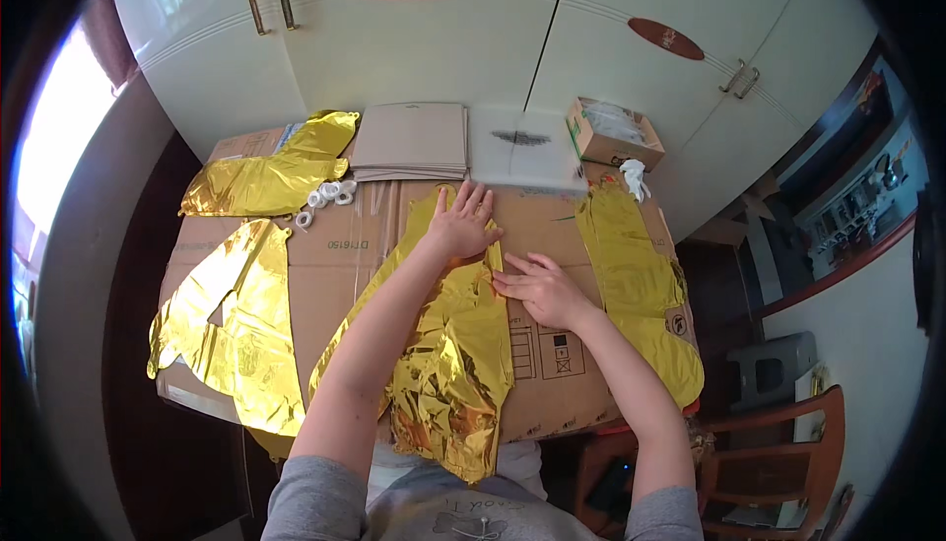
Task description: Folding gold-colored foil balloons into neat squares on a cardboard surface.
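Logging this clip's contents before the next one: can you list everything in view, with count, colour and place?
Crinkled gold foil balloon: one, gold, centre, under both hands.
Other flat gold foil balloons: three, gold; far left, near left, right.
Flattened cardboard sheet: one, brown, covering the table.
Small white rings: a few, white, far left.
Stack of grey card sheets: one, grey, far centre.
Open cardboard box: one, brown, far right.
Wooden chair: one, brown, lower right.
White cupboard doors: white, behind.
Left hand: flat on foil.
Right hand: flat on foil edge.
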A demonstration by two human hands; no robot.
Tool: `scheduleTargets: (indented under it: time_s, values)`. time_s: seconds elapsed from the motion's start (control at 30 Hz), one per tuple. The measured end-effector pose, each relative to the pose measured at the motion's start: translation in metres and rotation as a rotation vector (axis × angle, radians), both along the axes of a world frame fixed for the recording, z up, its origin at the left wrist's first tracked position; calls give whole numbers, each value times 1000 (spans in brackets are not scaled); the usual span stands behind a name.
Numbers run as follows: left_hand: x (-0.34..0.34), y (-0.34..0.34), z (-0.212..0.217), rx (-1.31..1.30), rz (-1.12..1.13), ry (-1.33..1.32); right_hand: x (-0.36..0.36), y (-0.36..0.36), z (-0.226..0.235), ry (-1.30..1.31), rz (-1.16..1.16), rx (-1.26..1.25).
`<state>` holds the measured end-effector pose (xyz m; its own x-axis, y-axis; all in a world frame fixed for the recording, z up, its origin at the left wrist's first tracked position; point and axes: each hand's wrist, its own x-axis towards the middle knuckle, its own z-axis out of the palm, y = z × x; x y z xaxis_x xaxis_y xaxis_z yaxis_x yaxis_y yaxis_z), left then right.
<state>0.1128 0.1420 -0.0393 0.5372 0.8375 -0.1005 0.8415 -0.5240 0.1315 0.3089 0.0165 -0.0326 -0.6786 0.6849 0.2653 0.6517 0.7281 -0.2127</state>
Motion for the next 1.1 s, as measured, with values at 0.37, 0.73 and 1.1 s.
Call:
scheduleTargets:
  time_s: [0.37, 0.73, 1.1]
  values:
    - [-1, 0, 0, 12, -6, -2, -5, -39, 2, -4, -8, -29]
    - [-1, 0, -2, 31, -19, -5, -4, -81, 4, 22, 26, -100]
    - [1, -2, 2, 7, 0, 21, -8, -102, 5, 36, 13, -93]
